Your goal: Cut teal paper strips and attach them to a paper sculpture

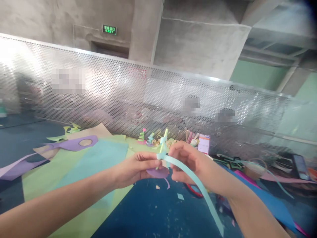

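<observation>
left hand (130, 170) pinching purple paper disc (157, 173) with green stick (166, 133) and light-blue paper strip (204, 194) above blue table (133, 215), right hand (198, 162) half open beside it, contact unclear; green sign (109, 30) reads "exit".

From my distant station I have the bare left forearm (81, 186) slanting up from the lower left, its left hand (136, 168) pinching, thumb uppermost; the bare right hand (189, 162) arches near it, fingers loosely curled and parted.
</observation>
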`<state>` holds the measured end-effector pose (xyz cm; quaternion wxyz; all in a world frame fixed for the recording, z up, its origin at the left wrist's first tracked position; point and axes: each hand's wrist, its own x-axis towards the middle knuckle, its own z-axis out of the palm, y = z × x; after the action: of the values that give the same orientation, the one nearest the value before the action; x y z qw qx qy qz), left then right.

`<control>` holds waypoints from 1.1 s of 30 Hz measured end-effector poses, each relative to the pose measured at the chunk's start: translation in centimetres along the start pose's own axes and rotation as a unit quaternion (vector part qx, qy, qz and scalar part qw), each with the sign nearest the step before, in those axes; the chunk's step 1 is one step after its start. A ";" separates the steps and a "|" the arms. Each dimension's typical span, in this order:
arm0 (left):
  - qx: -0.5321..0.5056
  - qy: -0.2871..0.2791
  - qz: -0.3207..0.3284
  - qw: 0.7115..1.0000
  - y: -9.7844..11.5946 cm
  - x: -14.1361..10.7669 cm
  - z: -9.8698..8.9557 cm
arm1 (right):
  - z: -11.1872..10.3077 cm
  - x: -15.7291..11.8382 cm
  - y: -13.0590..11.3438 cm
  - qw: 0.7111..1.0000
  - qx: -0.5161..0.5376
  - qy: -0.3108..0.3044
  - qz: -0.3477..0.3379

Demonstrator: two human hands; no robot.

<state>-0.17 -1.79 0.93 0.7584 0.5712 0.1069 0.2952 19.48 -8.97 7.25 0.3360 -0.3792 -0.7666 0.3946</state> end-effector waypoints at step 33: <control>-0.027 0.046 0.026 0.998 -0.1 0.4 -0.3 | -0.1 -0.2 -0.2 0.990 -0.129 0.050 0.014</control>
<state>0.02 -1.40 0.82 0.7597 0.5391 0.1191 0.3437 19.57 -9.18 7.46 0.3162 -0.4492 -0.7882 0.2774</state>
